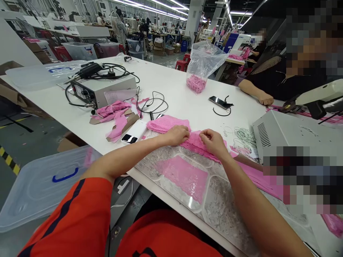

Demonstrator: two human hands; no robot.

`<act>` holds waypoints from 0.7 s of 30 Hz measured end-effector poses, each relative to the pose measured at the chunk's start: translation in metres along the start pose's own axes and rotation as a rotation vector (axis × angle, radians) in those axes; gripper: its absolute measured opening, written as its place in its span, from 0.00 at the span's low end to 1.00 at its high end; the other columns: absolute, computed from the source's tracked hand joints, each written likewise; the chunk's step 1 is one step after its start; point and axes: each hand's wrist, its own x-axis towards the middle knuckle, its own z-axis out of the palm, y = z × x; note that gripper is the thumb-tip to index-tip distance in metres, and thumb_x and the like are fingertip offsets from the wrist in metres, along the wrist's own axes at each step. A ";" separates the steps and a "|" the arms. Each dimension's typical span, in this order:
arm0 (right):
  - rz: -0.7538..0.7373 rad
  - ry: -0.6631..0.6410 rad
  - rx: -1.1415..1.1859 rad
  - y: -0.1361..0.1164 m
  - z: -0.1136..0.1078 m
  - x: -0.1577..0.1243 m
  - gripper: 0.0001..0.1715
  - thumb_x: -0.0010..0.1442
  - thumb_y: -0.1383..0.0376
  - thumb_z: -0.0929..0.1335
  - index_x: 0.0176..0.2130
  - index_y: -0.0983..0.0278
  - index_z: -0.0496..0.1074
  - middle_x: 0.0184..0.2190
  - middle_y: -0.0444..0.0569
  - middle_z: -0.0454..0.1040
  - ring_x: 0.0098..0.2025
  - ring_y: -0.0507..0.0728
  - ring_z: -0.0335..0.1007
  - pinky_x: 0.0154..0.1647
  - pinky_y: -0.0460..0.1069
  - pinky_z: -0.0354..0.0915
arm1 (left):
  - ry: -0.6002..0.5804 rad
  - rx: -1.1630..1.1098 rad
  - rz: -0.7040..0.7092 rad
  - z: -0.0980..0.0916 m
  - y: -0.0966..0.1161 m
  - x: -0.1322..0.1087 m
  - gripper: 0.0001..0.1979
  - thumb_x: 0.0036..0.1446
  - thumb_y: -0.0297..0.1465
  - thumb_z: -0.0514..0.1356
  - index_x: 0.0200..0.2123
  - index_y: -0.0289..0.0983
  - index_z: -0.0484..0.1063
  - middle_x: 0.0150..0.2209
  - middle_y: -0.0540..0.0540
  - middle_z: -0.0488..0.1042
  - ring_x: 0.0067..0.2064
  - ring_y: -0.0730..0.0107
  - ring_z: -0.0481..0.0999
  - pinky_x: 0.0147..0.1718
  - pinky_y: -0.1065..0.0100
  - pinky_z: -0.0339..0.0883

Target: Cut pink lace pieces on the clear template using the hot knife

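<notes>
Pink scraps [196, 83] sit in that clear bag [205, 59] on your worktop [166, 80]. Your left hand [177, 135] and right hand [214, 143], both half-curled, touch bumpy pink fabric [197, 144] in front of you, can't tell if they're gripping.

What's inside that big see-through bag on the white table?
Pink pieces are heaped at the bottom of the clear bag. The outer ones cover the middle of the heap, so I can't see what's in there.

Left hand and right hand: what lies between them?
Layered pink fabric lies between the left hand and right hand, shown in the head view.
</notes>
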 end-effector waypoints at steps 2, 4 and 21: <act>0.033 0.045 0.072 -0.002 -0.010 0.001 0.12 0.52 0.56 0.66 0.28 0.62 0.69 0.22 0.44 0.70 0.24 0.51 0.64 0.26 0.48 0.64 | 0.017 0.009 -0.032 -0.003 0.008 -0.001 0.09 0.59 0.27 0.57 0.33 0.36 0.78 0.42 0.43 0.76 0.44 0.61 0.74 0.45 0.64 0.65; 0.057 0.100 0.134 -0.003 -0.018 0.002 0.13 0.51 0.55 0.67 0.28 0.62 0.69 0.22 0.43 0.69 0.24 0.51 0.66 0.25 0.48 0.66 | 0.050 0.012 -0.075 -0.005 0.021 -0.001 0.10 0.61 0.31 0.57 0.36 0.36 0.78 0.43 0.42 0.76 0.46 0.59 0.73 0.47 0.61 0.65; 0.042 0.861 0.146 -0.023 -0.097 -0.098 0.08 0.50 0.61 0.68 0.28 0.64 0.69 0.17 0.39 0.65 0.19 0.49 0.61 0.22 0.47 0.60 | 0.163 -0.020 -0.031 0.030 0.130 0.027 0.08 0.59 0.29 0.56 0.37 0.36 0.75 0.48 0.42 0.72 0.52 0.57 0.68 0.60 0.48 0.48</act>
